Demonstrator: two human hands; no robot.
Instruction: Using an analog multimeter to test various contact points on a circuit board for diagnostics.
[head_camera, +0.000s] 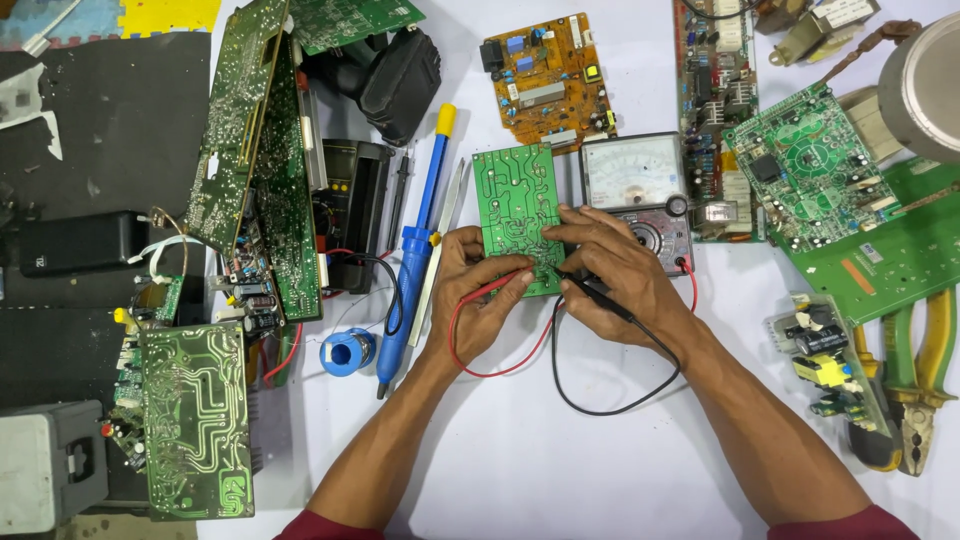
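Between the 2 hands lies a green board (518, 215), beside the meter (640, 195). Left hand (480, 290) grips the red probe (497, 288), right hand (610, 270) grips the black probe (600, 295); both tips touch the board's lower edge.

White table (520, 460), green circuit board (517, 215) at centre, analog meter (640, 190) at two o'clock, pliers (925, 380) at three o'clock, blue desoldering pump (415, 255) at nine o'clock.

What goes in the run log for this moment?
left hand: red probe on green board | right hand: black probe on board | analog meter behind
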